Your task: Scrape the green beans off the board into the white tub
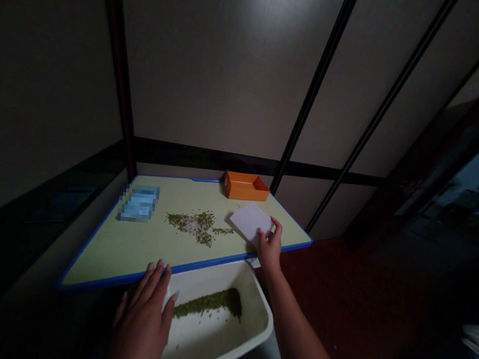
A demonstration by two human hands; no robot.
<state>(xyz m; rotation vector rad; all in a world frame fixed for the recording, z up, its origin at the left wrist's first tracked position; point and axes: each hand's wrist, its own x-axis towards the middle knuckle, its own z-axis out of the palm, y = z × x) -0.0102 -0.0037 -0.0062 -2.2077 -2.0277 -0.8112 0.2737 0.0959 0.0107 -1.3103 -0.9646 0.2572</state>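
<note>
My right hand (pixel 271 243) grips the near right edge of a flat white plastic card or scraper (pixel 250 221) above the table's right part. Left of it, small green-brown pellets or seeds (pixel 208 221) lie scattered, with whitish bits (pixel 192 226) among them. My left hand (pixel 144 311) rests with fingers stretched out over the left rim of a white plastic basin (pixel 244 343), its fingertips by the table edge. Inside the basin, more of the same green grains (pixel 214 304) lie heaped in a band along the far side.
The pale yellow-green table (pixel 126 253) has a blue rim and stands against a panelled wall (pixel 224 76). An orange open box (pixel 242 189) sits at its back right. A blurred-out blue item (pixel 139 204) lies at the left. Reddish floor (pixel 322 289) shows at the right.
</note>
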